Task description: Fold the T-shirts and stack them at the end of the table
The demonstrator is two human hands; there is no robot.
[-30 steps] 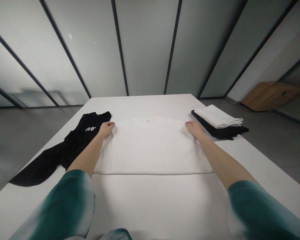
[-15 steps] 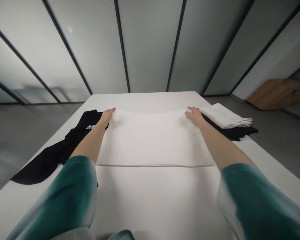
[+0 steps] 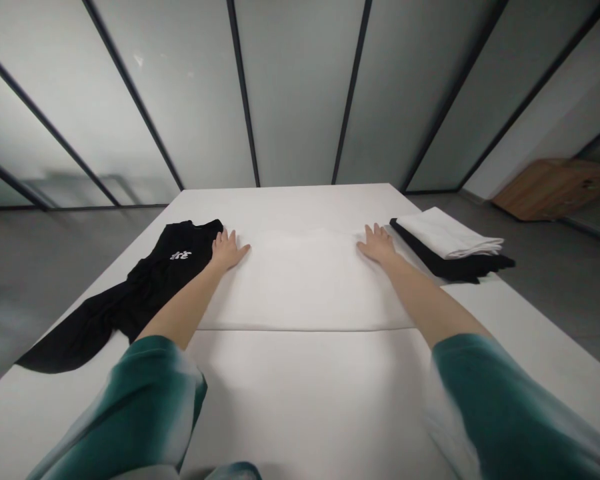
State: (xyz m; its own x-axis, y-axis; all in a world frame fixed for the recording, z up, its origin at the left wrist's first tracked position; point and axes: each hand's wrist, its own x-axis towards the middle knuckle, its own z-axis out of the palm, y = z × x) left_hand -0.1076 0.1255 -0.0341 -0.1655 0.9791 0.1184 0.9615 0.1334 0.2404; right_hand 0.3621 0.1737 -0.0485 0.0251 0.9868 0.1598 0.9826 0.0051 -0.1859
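Observation:
A white cloth (image 3: 300,287) lies flat across the middle of the white table, its near edge straight and its far edge hard to make out. My left hand (image 3: 226,251) rests palm down on its far left part, fingers spread. The fingertips are close beside a black T-shirt (image 3: 165,273) with a small white print. On the far right part of the cloth lies my right hand (image 3: 378,245), also palm down with fingers apart. Neither hand grips anything.
At the right edge of the table (image 3: 525,320) a folded white garment (image 3: 447,233) sits on a folded black garment (image 3: 453,269). Behind the table stands a frosted glass wall (image 3: 295,93) with dark frames. A wooden cabinet (image 3: 555,190) is on the floor at right.
Both hands have let go of the cloth's far corners and come slightly nearer, now lying flat on it. The cloth's far side, lifted before, has settled onto the table.

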